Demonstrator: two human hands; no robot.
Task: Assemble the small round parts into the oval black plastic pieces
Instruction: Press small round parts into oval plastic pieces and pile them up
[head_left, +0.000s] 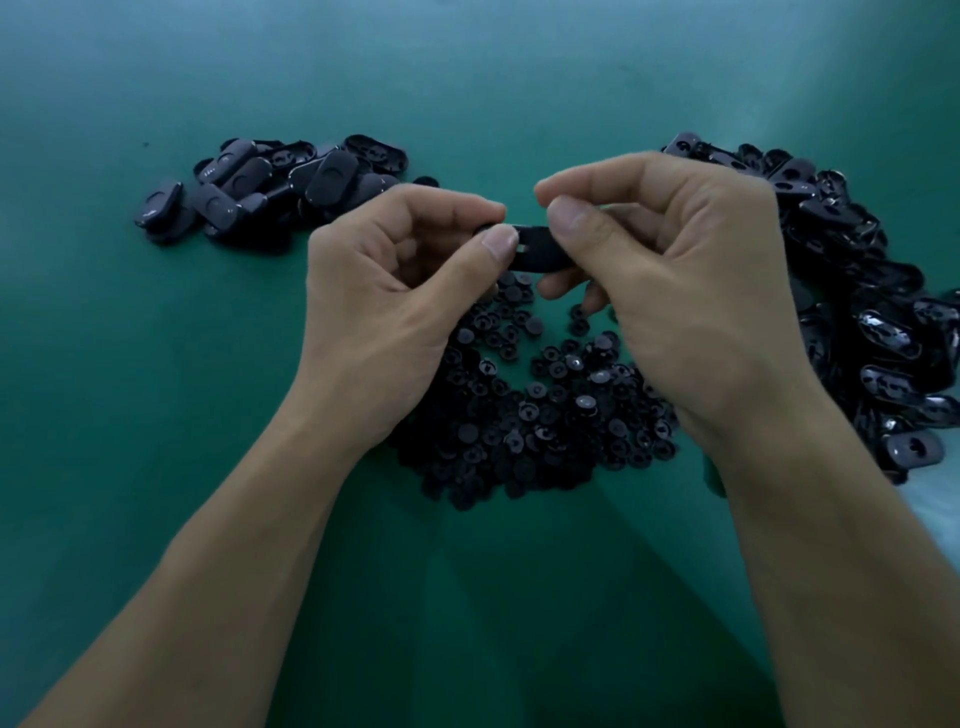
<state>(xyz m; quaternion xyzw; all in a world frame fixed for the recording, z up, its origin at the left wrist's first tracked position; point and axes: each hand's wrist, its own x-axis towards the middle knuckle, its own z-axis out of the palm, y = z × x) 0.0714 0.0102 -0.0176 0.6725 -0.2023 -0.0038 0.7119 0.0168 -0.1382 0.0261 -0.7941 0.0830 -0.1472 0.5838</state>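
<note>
Between both hands I hold one oval black plastic piece (535, 249) above the table. My left hand (395, 291) pinches its left end with thumb and forefinger, and a small round part may sit under that thumb, mostly hidden. My right hand (675, 280) pinches the right end, fingers curled. Below the hands lies a heap of small round black parts (530, 410).
A pile of oval pieces (270, 187) lies at the back left. A larger heap of oval pieces (872, 312) runs along the right side. Everything rests on a green table surface (156, 415), with bare green in front and at the left.
</note>
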